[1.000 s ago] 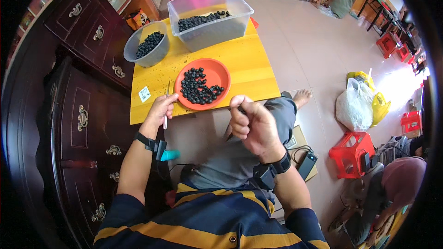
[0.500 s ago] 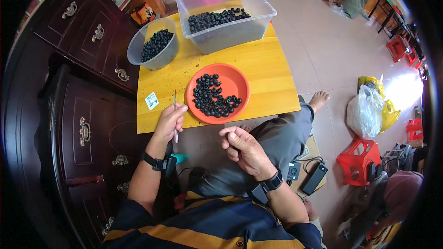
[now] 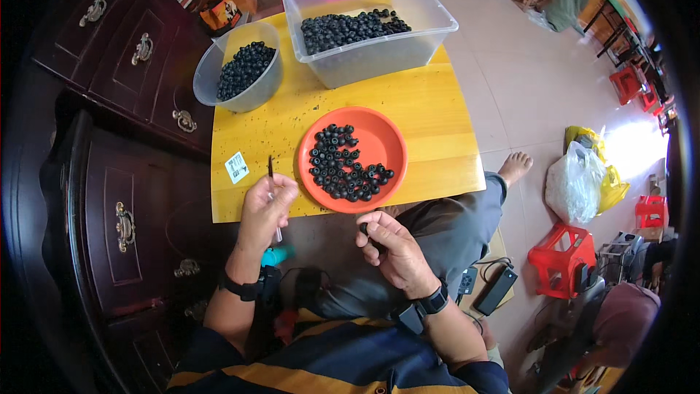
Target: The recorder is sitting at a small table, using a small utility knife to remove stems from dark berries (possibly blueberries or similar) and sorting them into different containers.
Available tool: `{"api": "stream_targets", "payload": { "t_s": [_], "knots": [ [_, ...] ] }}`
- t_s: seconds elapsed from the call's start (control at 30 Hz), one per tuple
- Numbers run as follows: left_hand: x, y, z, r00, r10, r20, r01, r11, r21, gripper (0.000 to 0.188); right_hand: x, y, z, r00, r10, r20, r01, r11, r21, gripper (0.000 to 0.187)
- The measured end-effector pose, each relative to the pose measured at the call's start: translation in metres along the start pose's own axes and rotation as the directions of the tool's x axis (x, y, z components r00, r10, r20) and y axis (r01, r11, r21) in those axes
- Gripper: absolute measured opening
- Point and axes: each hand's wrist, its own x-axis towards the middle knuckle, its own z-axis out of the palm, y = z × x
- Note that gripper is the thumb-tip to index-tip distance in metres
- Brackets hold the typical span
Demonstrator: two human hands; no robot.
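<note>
My left hand (image 3: 264, 211) is closed round a slim pen-like tool (image 3: 270, 168), its narrow dark tip pointing up and its pale handle showing below the fist. Between thumb and fingertips, my right hand (image 3: 399, 257) pinches a small black bead (image 3: 363, 228); a dark spot under its curled fingers may be another. Just beyond my hands, an orange plate (image 3: 379, 138) sits near the front edge of the yellow table (image 3: 437, 131). On it lie several round black beads (image 3: 339, 164), many with visible holes, mostly on its left and lower side.
A round clear tub (image 3: 208, 76) and a large clear bin (image 3: 364, 66), both with black beads, stand at the table's back. Dark crumbs and a white label (image 3: 236, 168) lie on the tabletop. Dark drawers (image 3: 124, 226) line the left; a red stool (image 3: 561, 259) stands right.
My right hand has turned and moved slightly, and a black bead now shows at its fingertips. My left hand has shifted a little nearer me, still with the tool. The view has shifted slightly.
</note>
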Motion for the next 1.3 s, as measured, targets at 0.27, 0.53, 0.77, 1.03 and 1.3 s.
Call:
{"api": "stream_targets", "payload": {
  "t_s": [0.27,0.53,0.77,1.03,1.3],
  "knots": [
    [-0.029,0.005,0.067,0.918,0.222,0.328,-0.286,0.945,0.160,0.014,-0.002,0.000,-0.002,1.000,0.000,0.011,-0.001,0.999,0.036,0.021],
    [-0.030,-0.002,0.077,0.895,0.177,0.409,-0.234,0.968,0.094,0.010,-0.005,0.002,-0.008,0.995,-0.063,0.077,0.050,0.986,0.159,0.015],
    [-0.035,-0.006,0.074,0.911,-0.028,0.411,0.063,0.995,-0.073,0.012,-0.008,0.000,-0.009,0.992,-0.046,0.116,0.022,0.979,0.201,0.014],
    [-0.031,-0.009,0.071,0.892,0.011,0.452,0.008,0.999,-0.039,0.013,-0.004,0.003,-0.011,0.993,-0.053,0.108,0.031,0.981,0.190,0.011],
    [-0.030,-0.007,0.071,0.881,0.019,0.472,0.018,0.997,-0.075,0.014,-0.008,0.000,-0.010,0.996,-0.026,0.085,0.007,0.975,0.222,0.011]
  ]
}}
